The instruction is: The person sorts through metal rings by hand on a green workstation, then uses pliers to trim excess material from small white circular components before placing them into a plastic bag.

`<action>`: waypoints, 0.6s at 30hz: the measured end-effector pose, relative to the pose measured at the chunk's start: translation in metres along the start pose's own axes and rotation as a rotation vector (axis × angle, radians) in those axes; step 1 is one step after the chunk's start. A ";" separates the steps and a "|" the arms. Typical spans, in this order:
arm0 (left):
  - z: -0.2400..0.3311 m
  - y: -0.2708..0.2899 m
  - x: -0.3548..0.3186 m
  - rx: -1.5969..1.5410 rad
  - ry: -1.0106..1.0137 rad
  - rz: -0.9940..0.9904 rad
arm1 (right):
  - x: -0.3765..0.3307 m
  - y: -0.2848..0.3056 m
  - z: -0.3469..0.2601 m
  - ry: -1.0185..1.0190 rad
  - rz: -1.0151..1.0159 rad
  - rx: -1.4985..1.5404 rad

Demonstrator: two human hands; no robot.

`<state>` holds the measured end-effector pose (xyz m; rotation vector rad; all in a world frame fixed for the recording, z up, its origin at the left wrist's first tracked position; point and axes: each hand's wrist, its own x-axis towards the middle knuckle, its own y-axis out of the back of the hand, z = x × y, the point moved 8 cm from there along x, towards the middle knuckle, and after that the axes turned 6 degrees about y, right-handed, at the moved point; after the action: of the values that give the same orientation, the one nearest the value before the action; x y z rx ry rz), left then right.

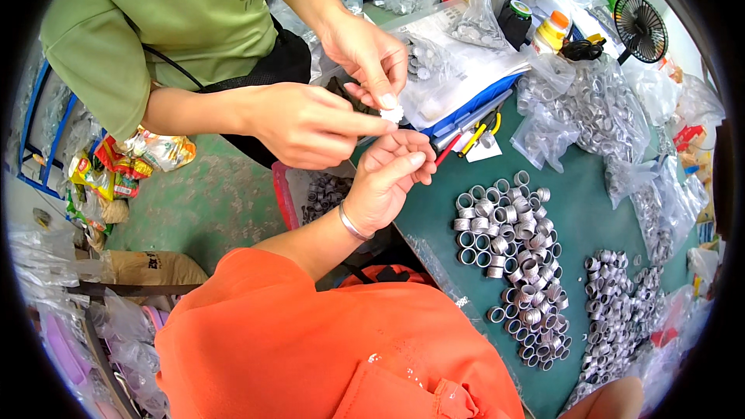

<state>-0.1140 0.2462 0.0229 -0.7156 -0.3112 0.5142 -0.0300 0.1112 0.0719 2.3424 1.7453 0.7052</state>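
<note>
My left hand (392,174), a silver bangle on its wrist, reaches up to the middle of the view. Its fingers are loosely curled with the palm partly upward, and I see nothing held in them. Just above it, a person in a green shirt pinches a small white piece with a toothed edge (393,114); one of that person's hands (306,128) points at it, the other (365,58) holds it. My fingertips are close below this piece; whether they touch the other person's hand I cannot tell. Bare skin shows at the lower right edge, but my right hand is outside the picture.
Many grey metal rings (528,264) lie heaped on the green table (434,217), with smaller ones (613,318) to the right. Behind are pens and cutters (481,136), papers (450,93), bagged parts (597,101) and a black fan (640,29). A red-rimmed bin (282,194) stands below.
</note>
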 end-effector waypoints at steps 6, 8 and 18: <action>0.015 -0.002 -0.002 -0.100 -0.048 0.043 | -0.001 0.002 0.003 -0.005 -0.003 0.004; 0.011 0.002 -0.003 -0.162 0.002 0.089 | -0.002 0.002 0.004 -0.010 -0.001 -0.001; 0.014 0.010 -0.001 -0.142 0.008 0.095 | -0.004 0.003 0.005 -0.017 -0.007 -0.020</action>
<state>-0.1246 0.2597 0.0264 -0.8733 -0.3094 0.5837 -0.0265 0.1070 0.0673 2.3214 1.7305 0.6966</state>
